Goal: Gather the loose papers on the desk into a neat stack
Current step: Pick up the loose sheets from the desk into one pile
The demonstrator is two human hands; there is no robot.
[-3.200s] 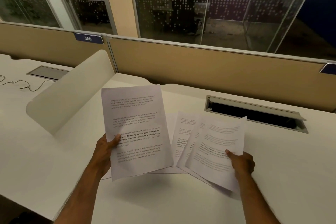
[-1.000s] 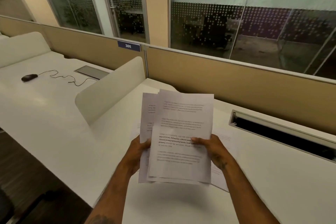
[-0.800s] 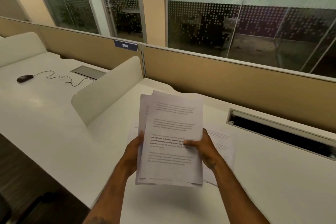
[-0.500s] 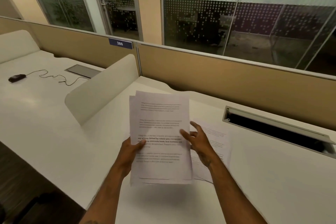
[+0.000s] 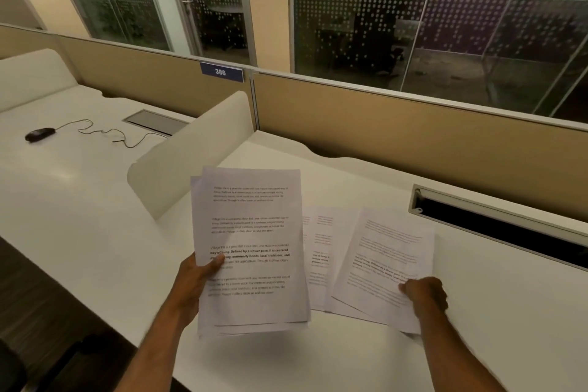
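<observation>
My left hand (image 5: pixel 194 283) holds a stack of printed papers (image 5: pixel 251 248) upright above the white desk (image 5: pixel 95 232), thumb on the front sheet at its left edge. The stack's edges are slightly uneven. To its right, my right hand (image 5: pixel 424 294) grips the lower right edge of a loose printed sheet (image 5: pixel 385 264), which looks slightly raised off the desk. Under and left of that sheet, more loose papers (image 5: pixel 321 258) lie flat, partly hidden behind the held stack.
A cream curved divider (image 5: pixel 191 153) stands left of the papers. A tan partition (image 5: pixel 397 137) runs along the back. An open cable slot (image 5: pixel 496 223) sits at the back right. A black mouse (image 5: pixel 39 134) with its cord lies on the neighbouring desk.
My right hand has left the held stack and moved right and down onto a loose sheet on the desk, gripping its edge. The left hand alone keeps the stack.
</observation>
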